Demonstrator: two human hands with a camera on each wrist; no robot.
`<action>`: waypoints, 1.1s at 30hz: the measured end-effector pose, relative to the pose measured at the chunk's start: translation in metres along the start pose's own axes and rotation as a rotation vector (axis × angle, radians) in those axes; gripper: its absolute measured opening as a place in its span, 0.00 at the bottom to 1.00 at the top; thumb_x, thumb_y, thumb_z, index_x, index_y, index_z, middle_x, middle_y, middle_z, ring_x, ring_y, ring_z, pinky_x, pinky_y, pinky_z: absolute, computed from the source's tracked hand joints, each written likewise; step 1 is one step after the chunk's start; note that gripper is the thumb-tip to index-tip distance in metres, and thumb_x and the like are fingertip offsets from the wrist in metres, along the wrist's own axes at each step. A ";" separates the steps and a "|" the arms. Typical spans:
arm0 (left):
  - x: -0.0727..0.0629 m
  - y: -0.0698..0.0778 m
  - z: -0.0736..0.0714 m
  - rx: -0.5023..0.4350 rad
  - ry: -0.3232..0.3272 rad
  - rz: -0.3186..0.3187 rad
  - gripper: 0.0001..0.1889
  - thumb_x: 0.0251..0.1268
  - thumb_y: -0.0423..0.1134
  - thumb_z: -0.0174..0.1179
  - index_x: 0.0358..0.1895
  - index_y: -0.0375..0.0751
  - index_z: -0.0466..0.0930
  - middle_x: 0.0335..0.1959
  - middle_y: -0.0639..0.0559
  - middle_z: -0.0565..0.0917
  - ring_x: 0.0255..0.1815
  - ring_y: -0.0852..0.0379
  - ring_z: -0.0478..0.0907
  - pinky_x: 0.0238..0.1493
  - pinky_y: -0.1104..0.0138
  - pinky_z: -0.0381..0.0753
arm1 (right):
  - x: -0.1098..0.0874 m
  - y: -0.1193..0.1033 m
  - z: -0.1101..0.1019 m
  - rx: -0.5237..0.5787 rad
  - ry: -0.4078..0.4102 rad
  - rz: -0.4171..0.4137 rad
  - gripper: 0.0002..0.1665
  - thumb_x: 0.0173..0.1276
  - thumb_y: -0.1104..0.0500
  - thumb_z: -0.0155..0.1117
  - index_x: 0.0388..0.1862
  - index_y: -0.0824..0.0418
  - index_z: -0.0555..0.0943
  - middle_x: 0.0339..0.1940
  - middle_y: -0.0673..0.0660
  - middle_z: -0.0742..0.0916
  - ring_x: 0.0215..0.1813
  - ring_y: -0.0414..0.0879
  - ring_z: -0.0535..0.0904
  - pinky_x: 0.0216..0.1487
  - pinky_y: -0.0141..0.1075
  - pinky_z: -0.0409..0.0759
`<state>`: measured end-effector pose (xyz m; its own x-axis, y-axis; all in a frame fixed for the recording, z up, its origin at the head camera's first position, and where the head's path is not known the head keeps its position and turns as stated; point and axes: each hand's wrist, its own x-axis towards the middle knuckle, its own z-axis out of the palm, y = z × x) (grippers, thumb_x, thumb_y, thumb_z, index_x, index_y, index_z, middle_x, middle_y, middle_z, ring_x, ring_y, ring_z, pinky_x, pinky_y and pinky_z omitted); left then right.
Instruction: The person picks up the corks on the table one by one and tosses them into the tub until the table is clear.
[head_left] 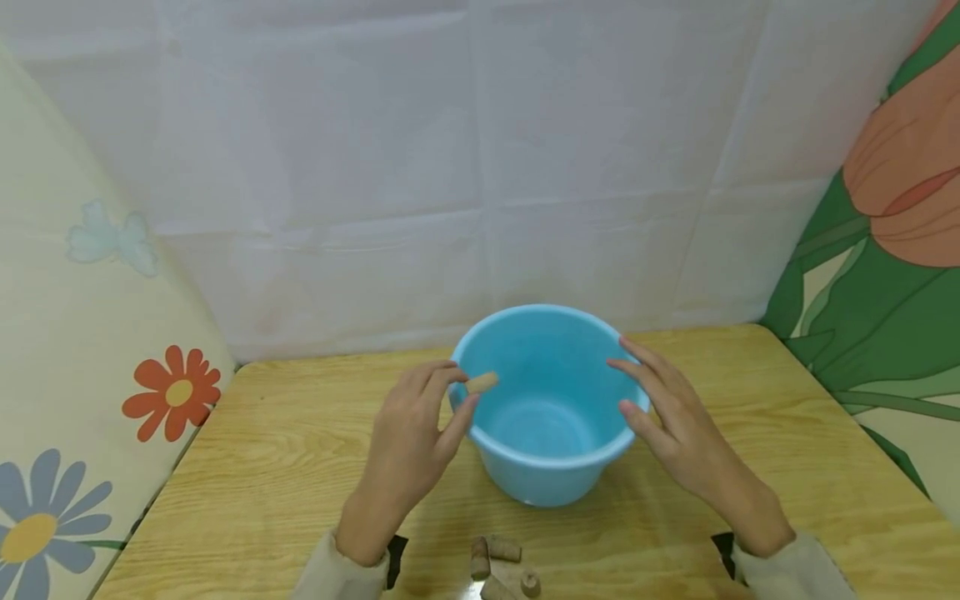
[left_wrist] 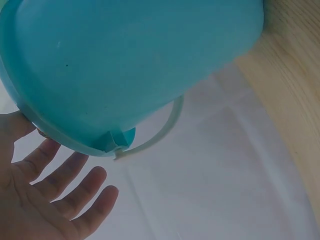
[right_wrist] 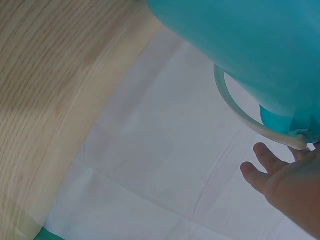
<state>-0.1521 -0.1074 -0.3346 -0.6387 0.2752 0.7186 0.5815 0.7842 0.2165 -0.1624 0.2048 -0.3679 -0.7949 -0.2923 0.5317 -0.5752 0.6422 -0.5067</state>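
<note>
A light blue plastic bucket (head_left: 551,479) stands upright on the wooden table. Between thumb and index finger my left hand (head_left: 408,433) pinches a small tan cork (head_left: 482,383), held over the bucket's left rim; in the left wrist view the bucket wall hides most of it. The other left fingers are spread below the rim in that view. On the opposite side, my right hand (head_left: 678,429) has its fingers loosely extended around the right rim, with nothing in its grasp. The bucket's pale handle (right_wrist: 240,112) hangs behind it, seen from both wrists.
Several more corks, one of them a dark brown cork (head_left: 480,558), lie on the table (head_left: 285,492) in front of the bucket. A white sheet (head_left: 360,167) hangs behind the table. Flower-printed panels (head_left: 900,333) stand at both sides.
</note>
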 end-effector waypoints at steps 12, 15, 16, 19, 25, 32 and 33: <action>0.003 0.005 0.004 -0.024 0.006 -0.006 0.12 0.62 0.43 0.69 0.44 0.41 0.83 0.48 0.46 0.85 0.52 0.48 0.81 0.51 0.55 0.83 | -0.001 -0.001 -0.001 0.010 0.000 0.010 0.27 0.73 0.60 0.56 0.70 0.55 0.71 0.79 0.57 0.65 0.75 0.65 0.60 0.62 0.73 0.62; 0.003 0.005 0.004 -0.030 -0.001 -0.016 0.14 0.62 0.43 0.69 0.46 0.41 0.83 0.50 0.44 0.85 0.53 0.47 0.80 0.52 0.53 0.83 | -0.001 -0.001 -0.001 0.011 0.000 0.009 0.27 0.73 0.60 0.56 0.70 0.55 0.71 0.79 0.57 0.65 0.76 0.65 0.60 0.63 0.73 0.61; 0.003 0.005 0.003 -0.034 -0.006 -0.022 0.15 0.62 0.44 0.69 0.48 0.41 0.83 0.52 0.44 0.84 0.55 0.46 0.80 0.53 0.52 0.83 | -0.001 -0.001 -0.001 0.011 0.000 0.009 0.27 0.73 0.60 0.56 0.70 0.55 0.72 0.79 0.57 0.65 0.76 0.65 0.60 0.63 0.73 0.61; 0.002 0.005 0.002 -0.046 -0.026 -0.044 0.22 0.62 0.45 0.69 0.57 0.40 0.80 0.58 0.40 0.81 0.59 0.43 0.79 0.56 0.48 0.81 | 0.000 -0.002 -0.001 0.012 -0.001 0.009 0.26 0.73 0.60 0.56 0.70 0.55 0.72 0.79 0.57 0.65 0.76 0.65 0.59 0.63 0.73 0.60; 0.002 0.005 0.001 -0.063 -0.049 -0.064 0.33 0.62 0.46 0.69 0.69 0.41 0.70 0.64 0.39 0.77 0.65 0.42 0.75 0.60 0.44 0.78 | 0.001 -0.002 -0.001 0.011 0.000 0.009 0.26 0.73 0.60 0.55 0.69 0.56 0.72 0.79 0.57 0.65 0.76 0.65 0.60 0.63 0.73 0.60; 0.002 0.005 0.001 -0.045 -0.069 -0.085 0.31 0.64 0.47 0.67 0.69 0.41 0.72 0.64 0.40 0.77 0.64 0.41 0.75 0.60 0.44 0.78 | 0.001 -0.001 -0.001 0.009 -0.003 0.016 0.26 0.73 0.60 0.55 0.69 0.55 0.72 0.79 0.58 0.64 0.76 0.66 0.59 0.64 0.73 0.59; 0.002 0.005 0.001 -0.044 -0.073 -0.088 0.31 0.64 0.47 0.67 0.68 0.41 0.72 0.64 0.40 0.77 0.64 0.41 0.75 0.60 0.44 0.78 | 0.001 -0.001 -0.001 0.009 -0.003 0.015 0.26 0.73 0.60 0.55 0.69 0.55 0.72 0.79 0.58 0.64 0.76 0.66 0.59 0.63 0.73 0.59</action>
<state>-0.1505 -0.1022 -0.3325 -0.7223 0.2469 0.6460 0.5419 0.7824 0.3069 -0.1621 0.2044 -0.3661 -0.8040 -0.2851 0.5219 -0.5649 0.6404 -0.5204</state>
